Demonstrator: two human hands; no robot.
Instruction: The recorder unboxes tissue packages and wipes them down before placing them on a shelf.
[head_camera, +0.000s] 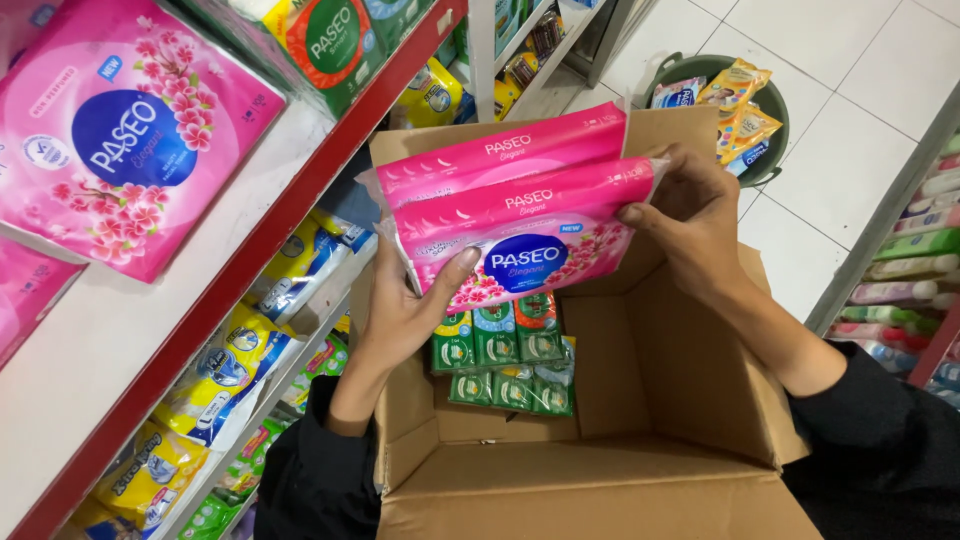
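- Nearest the camera: brown cardboard box (640, 420), flaps open, near flap folded down toward the viewer.
- At the box's far-left inner corner: a block of small green packets (505, 360) in two rows, lying flat on the bottom; rest of the bottom bare cardboard.
- Above the box's far edge: two pink tissue packs (520, 215) stacked together, tilted, lifted out of the box and held in mid-air.
- Left hand (410, 310) under the lower-left corner of the stack, thumb pressed on the front face, closed on it.
- Right hand (695, 215) clamped over the stack's right end, fingertips hooked round the edge; both hands holding firmly.
- Step in hand, by judgement: packs just out of the box, on the way to the shelf at left.
- Next move probably calls for a swing left and a level set-down beside the matching pack, with both packs kept squared together.
- Large pink pack (120, 130) with a blue oval and blossom print on the white shelf (150, 330), red front edge.
- Blue-and-yellow soft packs (230, 370) on the lower shelf, slanted along its front edge.
- Green tub (775, 130) on the white tiled floor beyond the box, yellow sachets inside.
- Pastel bottles (910, 270) lying in rows on the rack at right.
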